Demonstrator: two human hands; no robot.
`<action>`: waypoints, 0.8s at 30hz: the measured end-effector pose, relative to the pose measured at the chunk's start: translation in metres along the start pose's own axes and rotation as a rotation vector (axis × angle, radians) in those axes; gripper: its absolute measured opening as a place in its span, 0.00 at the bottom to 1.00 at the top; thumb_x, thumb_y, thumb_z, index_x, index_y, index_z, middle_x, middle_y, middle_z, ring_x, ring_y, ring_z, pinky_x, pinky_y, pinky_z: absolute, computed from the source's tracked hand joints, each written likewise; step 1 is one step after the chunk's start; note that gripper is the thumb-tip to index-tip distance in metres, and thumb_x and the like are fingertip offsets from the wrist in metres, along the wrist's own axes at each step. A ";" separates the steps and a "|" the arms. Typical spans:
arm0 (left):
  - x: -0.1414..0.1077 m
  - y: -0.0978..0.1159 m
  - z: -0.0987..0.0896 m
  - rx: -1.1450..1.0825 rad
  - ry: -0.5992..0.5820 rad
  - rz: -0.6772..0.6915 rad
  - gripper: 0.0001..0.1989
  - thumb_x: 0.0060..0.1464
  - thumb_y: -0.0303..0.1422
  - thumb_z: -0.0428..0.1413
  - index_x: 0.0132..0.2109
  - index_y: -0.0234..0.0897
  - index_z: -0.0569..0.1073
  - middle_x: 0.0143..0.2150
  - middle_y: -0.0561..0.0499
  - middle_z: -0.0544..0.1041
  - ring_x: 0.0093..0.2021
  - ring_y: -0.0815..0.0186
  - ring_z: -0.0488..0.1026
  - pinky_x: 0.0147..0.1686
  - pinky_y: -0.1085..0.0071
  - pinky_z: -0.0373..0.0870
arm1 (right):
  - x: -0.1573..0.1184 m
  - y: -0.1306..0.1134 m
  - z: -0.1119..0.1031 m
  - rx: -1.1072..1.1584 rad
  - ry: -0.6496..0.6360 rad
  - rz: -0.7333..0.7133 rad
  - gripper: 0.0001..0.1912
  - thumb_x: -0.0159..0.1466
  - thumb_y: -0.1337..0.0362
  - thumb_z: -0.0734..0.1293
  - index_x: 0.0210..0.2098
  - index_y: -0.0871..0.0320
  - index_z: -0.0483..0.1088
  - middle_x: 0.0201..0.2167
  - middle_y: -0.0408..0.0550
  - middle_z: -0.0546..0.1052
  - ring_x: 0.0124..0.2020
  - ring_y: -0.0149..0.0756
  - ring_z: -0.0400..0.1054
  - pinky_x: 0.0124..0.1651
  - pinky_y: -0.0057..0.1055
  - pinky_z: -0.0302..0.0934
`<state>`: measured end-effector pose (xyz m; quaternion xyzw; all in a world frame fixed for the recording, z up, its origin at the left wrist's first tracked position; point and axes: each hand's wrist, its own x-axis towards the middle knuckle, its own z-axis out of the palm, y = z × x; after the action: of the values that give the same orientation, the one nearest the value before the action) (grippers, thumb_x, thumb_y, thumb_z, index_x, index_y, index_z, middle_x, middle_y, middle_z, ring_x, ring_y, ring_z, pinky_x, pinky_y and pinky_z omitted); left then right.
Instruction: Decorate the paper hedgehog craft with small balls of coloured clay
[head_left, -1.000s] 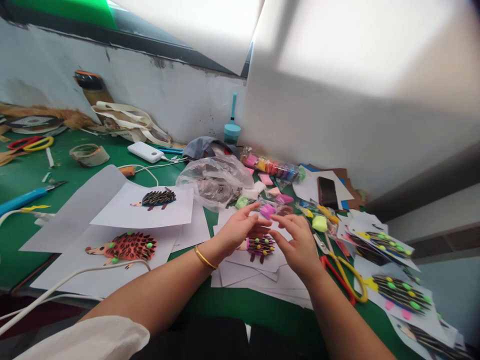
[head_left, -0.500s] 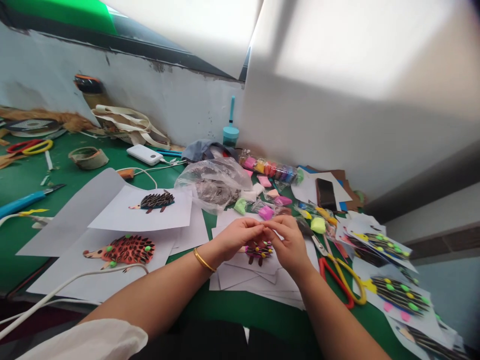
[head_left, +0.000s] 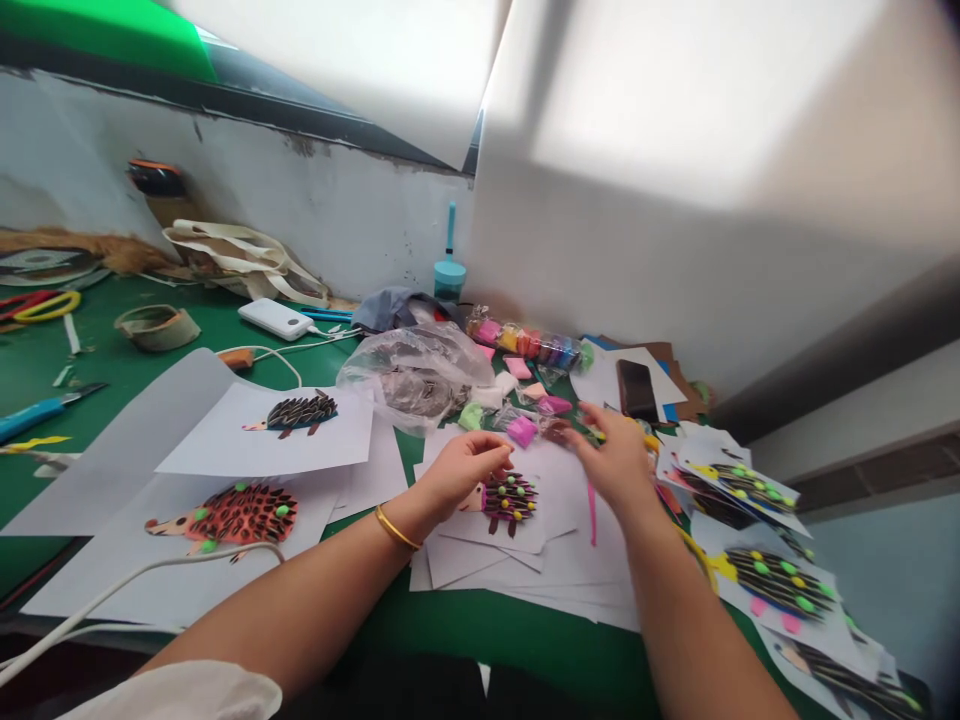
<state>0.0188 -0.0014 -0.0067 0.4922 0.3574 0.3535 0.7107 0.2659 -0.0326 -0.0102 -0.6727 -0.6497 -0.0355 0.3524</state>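
My left hand (head_left: 471, 472) is pinched closed over the left part of a pink hedgehog picture (head_left: 513, 500); what its fingertips hold is too small to make out. That hedgehog has dark spines with green and yellow dots and lies on white sheets (head_left: 525, 580). To the right, my right hand (head_left: 616, 452) has its fingers apart above the desk, near a brown packet (head_left: 556, 430) and a magenta clay packet (head_left: 523, 431). A thin pink strip (head_left: 592, 515) lies on the paper beside my right wrist.
Left are a dark hedgehog picture (head_left: 300, 412) and a red one (head_left: 240, 515). A clear plastic bag (head_left: 416, 370) and a row of coloured clay (head_left: 532, 342) sit behind. More hedgehog pictures (head_left: 780, 580), a phone (head_left: 636, 390) and yellow-handled scissors (head_left: 701, 560) are on the right.
My hands have parted; the right one has moved right and opened its fingers. The pink hedgehog and the pink strip show more now. The whole view has shifted slightly.
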 end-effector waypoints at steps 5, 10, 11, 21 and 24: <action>0.002 -0.002 0.000 -0.078 0.017 0.009 0.17 0.44 0.37 0.67 0.41 0.34 0.78 0.35 0.47 0.79 0.33 0.67 0.74 0.32 0.72 0.63 | 0.023 0.068 0.007 -0.295 -0.037 0.136 0.15 0.55 0.59 0.71 0.41 0.53 0.80 0.47 0.55 0.79 0.48 0.53 0.68 0.49 0.49 0.62; 0.001 -0.002 0.000 -0.095 0.044 0.038 0.17 0.45 0.39 0.68 0.40 0.34 0.78 0.34 0.47 0.79 0.34 0.67 0.74 0.34 0.71 0.64 | 0.025 0.060 0.007 -0.230 0.017 0.104 0.14 0.64 0.57 0.63 0.38 0.54 0.80 0.47 0.53 0.80 0.49 0.49 0.70 0.53 0.48 0.62; 0.001 -0.002 0.000 -0.090 0.051 0.047 0.17 0.45 0.40 0.68 0.40 0.34 0.78 0.34 0.48 0.79 0.34 0.67 0.74 0.34 0.71 0.64 | 0.024 0.049 0.004 -0.200 0.038 0.095 0.16 0.65 0.56 0.62 0.40 0.55 0.79 0.48 0.54 0.80 0.51 0.49 0.70 0.55 0.48 0.62; -0.011 0.003 0.007 -0.102 -0.011 0.200 0.16 0.51 0.40 0.65 0.43 0.36 0.78 0.47 0.43 0.80 0.46 0.60 0.77 0.45 0.67 0.70 | -0.019 -0.062 0.014 0.455 -0.075 -0.001 0.13 0.62 0.53 0.70 0.31 0.54 0.67 0.46 0.52 0.81 0.46 0.45 0.75 0.48 0.42 0.67; -0.013 0.003 0.009 -0.121 -0.040 0.212 0.15 0.51 0.40 0.66 0.43 0.35 0.79 0.48 0.43 0.80 0.46 0.60 0.76 0.49 0.64 0.70 | -0.022 -0.065 0.017 0.453 -0.075 -0.051 0.10 0.62 0.56 0.70 0.31 0.53 0.67 0.40 0.48 0.81 0.40 0.42 0.75 0.43 0.38 0.68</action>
<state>0.0195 -0.0157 0.0005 0.4903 0.2670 0.4379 0.7047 0.1964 -0.0483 -0.0065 -0.5605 -0.6704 0.1274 0.4691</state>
